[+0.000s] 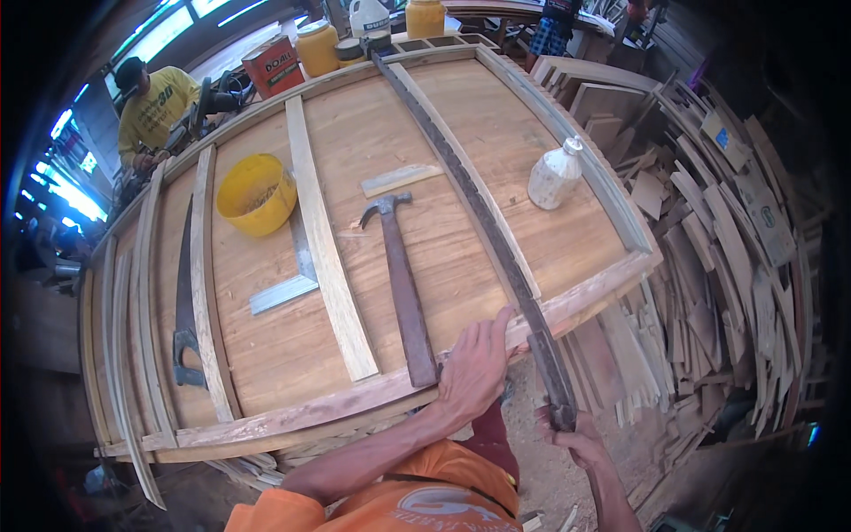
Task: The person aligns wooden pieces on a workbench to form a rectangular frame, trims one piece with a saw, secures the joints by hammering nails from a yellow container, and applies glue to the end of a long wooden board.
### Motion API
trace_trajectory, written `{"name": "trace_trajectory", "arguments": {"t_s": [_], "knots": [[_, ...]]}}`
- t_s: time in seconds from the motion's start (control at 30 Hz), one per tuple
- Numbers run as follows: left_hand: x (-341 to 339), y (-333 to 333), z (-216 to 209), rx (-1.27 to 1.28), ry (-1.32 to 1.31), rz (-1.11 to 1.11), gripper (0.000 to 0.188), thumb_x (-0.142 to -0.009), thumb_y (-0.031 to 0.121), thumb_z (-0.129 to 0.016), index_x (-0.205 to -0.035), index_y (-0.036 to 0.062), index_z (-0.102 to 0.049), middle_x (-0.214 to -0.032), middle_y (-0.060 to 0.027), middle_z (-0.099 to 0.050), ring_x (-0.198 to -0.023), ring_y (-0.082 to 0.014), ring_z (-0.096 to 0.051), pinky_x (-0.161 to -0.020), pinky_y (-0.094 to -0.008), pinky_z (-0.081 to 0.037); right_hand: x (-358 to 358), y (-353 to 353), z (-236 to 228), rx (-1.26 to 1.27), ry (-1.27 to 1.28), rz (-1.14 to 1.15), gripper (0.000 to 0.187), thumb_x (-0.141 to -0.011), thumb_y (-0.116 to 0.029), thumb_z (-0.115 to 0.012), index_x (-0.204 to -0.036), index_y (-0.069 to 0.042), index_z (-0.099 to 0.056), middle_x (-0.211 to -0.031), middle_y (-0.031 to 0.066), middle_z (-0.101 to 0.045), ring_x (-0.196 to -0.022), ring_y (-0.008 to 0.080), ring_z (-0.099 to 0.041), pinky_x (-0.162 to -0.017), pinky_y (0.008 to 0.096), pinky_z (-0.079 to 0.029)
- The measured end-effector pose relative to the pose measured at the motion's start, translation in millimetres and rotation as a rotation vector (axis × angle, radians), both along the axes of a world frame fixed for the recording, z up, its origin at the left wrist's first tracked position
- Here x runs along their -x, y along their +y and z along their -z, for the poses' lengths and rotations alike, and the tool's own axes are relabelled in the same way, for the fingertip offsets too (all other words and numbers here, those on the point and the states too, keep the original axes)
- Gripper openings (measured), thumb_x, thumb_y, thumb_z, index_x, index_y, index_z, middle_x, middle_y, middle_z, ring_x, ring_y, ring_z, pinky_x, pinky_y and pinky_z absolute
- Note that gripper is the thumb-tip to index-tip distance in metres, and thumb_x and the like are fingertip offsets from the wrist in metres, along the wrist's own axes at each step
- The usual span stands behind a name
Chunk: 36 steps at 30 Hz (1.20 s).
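Note:
A long dark metal bar clamp (461, 173) lies across a wooden frame panel (434, 266), from its far edge to past its near edge. My right hand (585, 443) is closed around the clamp's near end, below the panel edge. Beside the clamp, my left hand (476, 359) grips the frame's near rail (292, 412), its fingertips partly hidden. Just left of that hand lies a claw hammer (403, 284), handle toward me. A pale wooden slat (474, 177) runs along the clamp's right side.
On the panel are a yellow tub (257, 197), a metal square (285, 293), a handsaw (185, 301) and a white bottle (557, 175). Wood scraps (709, 239) pile up at right. A person in a yellow shirt (160, 106) works at far left, near a red can (271, 67).

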<state>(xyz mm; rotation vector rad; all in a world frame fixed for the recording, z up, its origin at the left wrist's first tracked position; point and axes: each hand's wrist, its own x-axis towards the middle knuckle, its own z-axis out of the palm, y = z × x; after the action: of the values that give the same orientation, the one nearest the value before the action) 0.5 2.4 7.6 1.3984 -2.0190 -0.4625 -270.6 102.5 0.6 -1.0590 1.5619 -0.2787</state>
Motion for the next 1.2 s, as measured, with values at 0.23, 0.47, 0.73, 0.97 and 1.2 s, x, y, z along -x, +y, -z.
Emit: {"name": "trace_trajectory", "arguments": {"t_s": [0.23, 0.47, 0.73, 0.97, 1.2], "knots": [[2.9, 0.1, 1.7, -0.018, 0.008, -0.040, 0.074, -0.092, 0.014, -0.074, -0.154, -0.0061, -0.039, -0.105, -0.0203, -0.057, -0.096, -0.0364, -0.056, -0.085, -0.0446, -0.049, 5.5, -9.2, 28.9, -0.461, -1.082, 0.146, 0.093, -0.071, -0.012, -0.077, -0.155, 0.008, -0.044, -0.144, 0.0231, -0.062, -0.127, 0.0319, -0.065, -0.116, 0.0469, -0.048], [3.7, 0.6, -0.7, -0.034, 0.018, -0.003, 0.075, -0.092, 0.016, -0.075, -0.155, -0.0050, -0.040, -0.106, -0.0202, -0.057, -0.097, -0.0372, -0.056, -0.085, -0.0460, -0.049, -30.7, 12.3, -25.1, 0.190, -0.166, 0.255, 0.099, -0.082, -0.022, -0.090, -0.158, 0.011, -0.036, -0.144, 0.0265, -0.062, -0.126, 0.0353, -0.065, -0.118, 0.0460, -0.042], [5.0, -0.4, -2.6, -0.068, 0.028, -0.017, 0.081, -0.085, 0.003, -0.077, -0.156, -0.0044, -0.039, -0.111, -0.0222, -0.057, -0.099, -0.0380, -0.055, -0.086, -0.0462, -0.048, -109.1, 49.2, -5.3, 0.636, 0.770, 0.169, 0.130, -0.070, -0.017, -0.098, -0.163, 0.011, -0.011, -0.158, 0.0357, -0.032, -0.145, 0.0521, -0.037, -0.123, 0.0528, -0.031], [4.0, -1.6, 1.6, -0.027, 0.037, -0.029, 0.082, -0.085, 0.002, -0.078, -0.156, -0.0049, -0.039, -0.110, -0.0203, -0.057, -0.100, -0.0371, -0.056, -0.087, -0.0450, -0.048, -120.8, 49.5, 20.3, 0.626, 0.883, 0.305, 0.130, -0.071, -0.015, -0.097, -0.164, 0.010, -0.010, -0.160, 0.0389, -0.029, -0.145, 0.0550, -0.036, -0.121, 0.0549, -0.032], [1.5, -1.7, 7.3, -0.045, 0.047, 0.003, 0.085, -0.082, 0.001, -0.078, -0.157, -0.0068, -0.036, -0.110, -0.0193, -0.057, -0.101, -0.0368, -0.056, -0.090, -0.0441, -0.049, -125.1, 47.7, 29.6, 0.668, 1.100, 0.275, 0.131, -0.068, -0.011, -0.097, -0.164, 0.009, -0.012, -0.147, 0.0360, -0.038, -0.135, 0.0532, -0.044, -0.115, 0.0543, -0.037]]}}
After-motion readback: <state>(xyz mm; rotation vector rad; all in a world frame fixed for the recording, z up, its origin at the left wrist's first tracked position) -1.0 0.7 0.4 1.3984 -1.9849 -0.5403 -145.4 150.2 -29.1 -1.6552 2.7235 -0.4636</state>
